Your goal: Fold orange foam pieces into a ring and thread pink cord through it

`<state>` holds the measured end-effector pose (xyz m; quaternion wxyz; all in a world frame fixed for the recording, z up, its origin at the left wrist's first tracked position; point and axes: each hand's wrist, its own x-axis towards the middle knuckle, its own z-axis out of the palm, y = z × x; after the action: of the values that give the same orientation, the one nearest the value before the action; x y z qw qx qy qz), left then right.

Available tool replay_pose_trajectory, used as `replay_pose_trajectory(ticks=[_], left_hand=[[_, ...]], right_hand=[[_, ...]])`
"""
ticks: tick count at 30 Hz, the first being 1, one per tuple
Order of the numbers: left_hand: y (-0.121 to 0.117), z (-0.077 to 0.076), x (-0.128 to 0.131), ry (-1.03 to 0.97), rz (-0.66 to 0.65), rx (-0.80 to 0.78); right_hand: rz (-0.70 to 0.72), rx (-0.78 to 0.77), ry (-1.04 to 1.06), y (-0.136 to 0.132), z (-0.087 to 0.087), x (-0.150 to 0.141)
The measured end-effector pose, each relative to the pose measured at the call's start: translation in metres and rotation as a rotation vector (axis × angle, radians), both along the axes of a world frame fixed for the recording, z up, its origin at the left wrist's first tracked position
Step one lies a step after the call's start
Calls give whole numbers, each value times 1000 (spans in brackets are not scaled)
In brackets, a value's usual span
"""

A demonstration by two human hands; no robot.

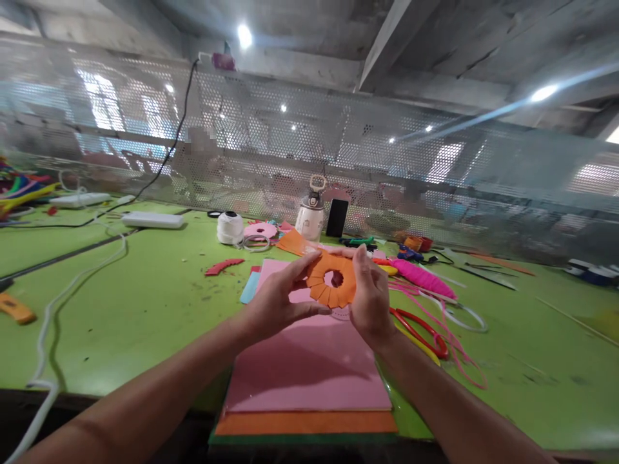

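An orange pleated ring (323,291) with a hole in its middle is held up between both hands, above a stack of coloured sheets. My left hand (283,293) grips its left side, fingers along the top and thumb below. My right hand (371,298) pinches the right side, thumb upright. Behind the ring lies a flat orange piece (294,242). The top sheet of the stack is pink (309,374), with an orange sheet (304,423) and a green edge showing under it.
Beyond the hands stand a white bottle (309,218), a dark phone (337,218) and a white yarn ball (229,228). To the right lie a magenta yarn bundle (425,278) and a red ring (420,325). A white power strip (152,220) and an orange cutter (15,309) are left.
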<state>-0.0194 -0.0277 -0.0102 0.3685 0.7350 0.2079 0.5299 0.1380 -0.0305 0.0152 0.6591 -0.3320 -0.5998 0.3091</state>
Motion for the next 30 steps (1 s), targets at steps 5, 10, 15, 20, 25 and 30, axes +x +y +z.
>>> replay_pose_trajectory(ticks=[5, 10, 15, 20, 25, 30], left_hand=[[0, -4, -1, 12, -21, 51], [1, -6, -2, 47, -17, 86], [3, -8, -3, 41, -20, 114], [1, -6, -3, 54, 14, 112], [-1, 0, 2, -30, -97, 21], [0, 1, 5, -55, -124, -82]], right_hand=[[-41, 9, 73, -7, 1, -6], [-68, -8, 122, -12, 2, -12], [-111, 15, 106, -14, 2, -13], [-154, 60, 36, -15, 4, -12], [-56, 18, 120, -8, 2, -11], [-51, -39, 136, -1, -1, -10]])
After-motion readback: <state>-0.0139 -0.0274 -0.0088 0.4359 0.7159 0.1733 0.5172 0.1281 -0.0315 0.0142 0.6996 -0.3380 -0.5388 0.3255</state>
